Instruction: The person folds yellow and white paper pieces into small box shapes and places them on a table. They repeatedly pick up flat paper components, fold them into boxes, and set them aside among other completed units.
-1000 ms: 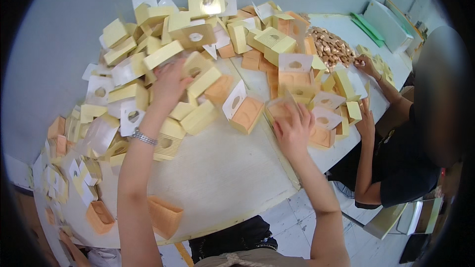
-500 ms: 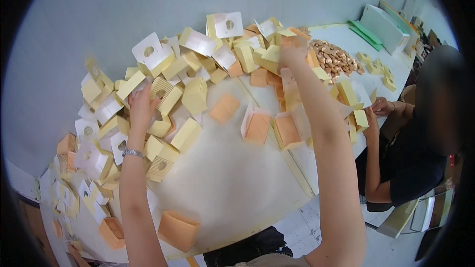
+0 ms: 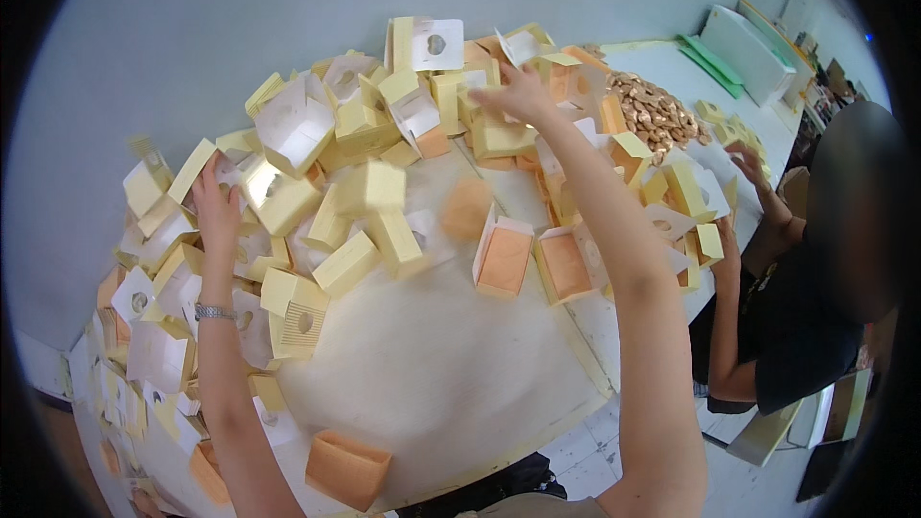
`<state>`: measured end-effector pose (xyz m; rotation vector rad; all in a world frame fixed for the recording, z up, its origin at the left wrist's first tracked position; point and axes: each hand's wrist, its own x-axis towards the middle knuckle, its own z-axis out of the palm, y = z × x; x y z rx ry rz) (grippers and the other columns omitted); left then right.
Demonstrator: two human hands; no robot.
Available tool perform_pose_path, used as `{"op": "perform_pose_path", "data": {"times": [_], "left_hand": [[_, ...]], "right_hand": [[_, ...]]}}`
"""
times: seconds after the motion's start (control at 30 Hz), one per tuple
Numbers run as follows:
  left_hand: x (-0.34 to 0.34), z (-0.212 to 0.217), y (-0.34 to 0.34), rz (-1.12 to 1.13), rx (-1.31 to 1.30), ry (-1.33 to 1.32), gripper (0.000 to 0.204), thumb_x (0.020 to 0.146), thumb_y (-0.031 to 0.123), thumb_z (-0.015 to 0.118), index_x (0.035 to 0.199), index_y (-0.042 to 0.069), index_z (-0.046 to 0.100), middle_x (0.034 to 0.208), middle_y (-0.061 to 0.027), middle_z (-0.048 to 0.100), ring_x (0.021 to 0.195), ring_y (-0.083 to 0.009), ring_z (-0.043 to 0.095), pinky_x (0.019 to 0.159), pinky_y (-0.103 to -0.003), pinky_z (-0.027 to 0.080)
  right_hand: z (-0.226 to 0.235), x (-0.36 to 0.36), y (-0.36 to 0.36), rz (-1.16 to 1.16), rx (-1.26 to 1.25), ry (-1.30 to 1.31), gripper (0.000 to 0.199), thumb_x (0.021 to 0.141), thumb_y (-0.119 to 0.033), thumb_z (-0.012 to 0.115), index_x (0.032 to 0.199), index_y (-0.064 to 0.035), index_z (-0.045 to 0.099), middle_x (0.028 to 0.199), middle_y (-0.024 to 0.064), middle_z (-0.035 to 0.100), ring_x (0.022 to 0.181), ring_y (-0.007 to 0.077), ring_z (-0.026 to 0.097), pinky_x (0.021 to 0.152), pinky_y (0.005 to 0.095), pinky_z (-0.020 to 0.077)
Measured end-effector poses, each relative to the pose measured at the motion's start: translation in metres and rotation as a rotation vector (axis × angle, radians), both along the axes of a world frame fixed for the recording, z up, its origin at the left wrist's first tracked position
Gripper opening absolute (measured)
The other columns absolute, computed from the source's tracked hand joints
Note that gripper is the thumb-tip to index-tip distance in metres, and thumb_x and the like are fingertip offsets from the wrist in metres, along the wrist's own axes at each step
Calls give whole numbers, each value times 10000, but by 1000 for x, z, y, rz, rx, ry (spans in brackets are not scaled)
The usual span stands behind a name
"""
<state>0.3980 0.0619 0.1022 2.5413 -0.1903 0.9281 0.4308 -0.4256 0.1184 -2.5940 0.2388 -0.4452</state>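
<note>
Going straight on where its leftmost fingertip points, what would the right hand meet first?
The right hand would likely meet the pale-yellow cardboard box just to its left; depth is unclear.

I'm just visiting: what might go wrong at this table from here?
The yellow boxes lie heaped loosely at odd angles about the left hand, so disturbing one might make others slide. The orange box-like piece sits near the front edge of the table, close to the left forearm; a bump could perhaps knock it off.
</note>
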Motion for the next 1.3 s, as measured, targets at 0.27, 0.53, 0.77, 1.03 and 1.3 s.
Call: {"op": "perform_pose_path", "data": {"times": [0.27,0.53,0.77,1.03,1.3], "left_hand": [[-105,52,-114,-179,211,555,423,847,128,629,1240,11,527,1153,-198,616,1090,-341,580,903,-404,472],[-143,43,-120,-508,-215,491,496,887,92,611,1355,34,455,1288,-170,546,1088,-249,606,922,-338,492],[-207,57,-157,-1012,-1138,974,804,804,90,739,1467,80,283,1388,-80,448,1161,-189,541,946,-332,481],[-388,15,-119,-402,-456,1183,807,702,175,833,1352,8,385,1270,-158,525,1165,-246,536,946,-363,461],[-444,-84,-113,-410,-419,739,861,753,232,796,1394,-53,297,1309,-200,500,1234,-337,490,1028,-393,392]], "right_hand": [[-30,-15,36,446,148,247,964,697,-362,679,1499,-45,249,1383,210,477,1156,281,567,882,362,499],[58,-106,74,1006,1322,38,848,768,-348,543,1512,-83,234,1519,137,310,1314,325,417,1037,365,396],[86,-208,132,1179,1463,283,832,802,-352,513,1511,-44,207,1516,110,343,1284,267,472,1067,318,355],[-44,-336,109,1011,288,378,365,851,-56,591,1215,-57,622,1101,162,668,912,282,636,851,356,501],[-69,-321,184,782,846,229,138,894,-63,595,989,-8,679,957,58,691,871,120,643,751,255,495]]}}
